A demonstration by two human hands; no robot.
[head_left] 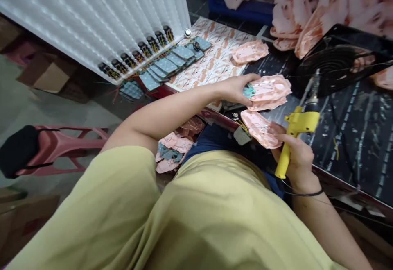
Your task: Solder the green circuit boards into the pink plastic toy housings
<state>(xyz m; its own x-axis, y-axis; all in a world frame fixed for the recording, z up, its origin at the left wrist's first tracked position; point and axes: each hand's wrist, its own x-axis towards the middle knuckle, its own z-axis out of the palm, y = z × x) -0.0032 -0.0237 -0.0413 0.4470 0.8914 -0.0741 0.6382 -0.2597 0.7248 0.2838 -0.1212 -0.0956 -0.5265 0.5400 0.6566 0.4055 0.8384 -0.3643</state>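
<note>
My left hand (238, 89) is closed around one end of a pink plastic shell (270, 91), with a small green circuit board (249, 91) beside my fingers. Held in my right hand (296, 155) is a yellow soldering gun (302, 122), its metal tip (316, 81) pointing up and away from me. The fingers of that hand also touch a second pink shell (259, 128) at the table's front edge. Yellow wires, a small round metal part (236, 116) and a grey-green board (242, 135) lie at the near end of this second shell.
A black fan (334, 63) stands behind the soldering tip. Pink shells fill a blue crate (242, 14) and heap beside it. Another shell (250, 51) lies on the table. Leftward are rows of circuit boards (167, 63), black wired parts (144, 48) and a white ridged panel (101, 12).
</note>
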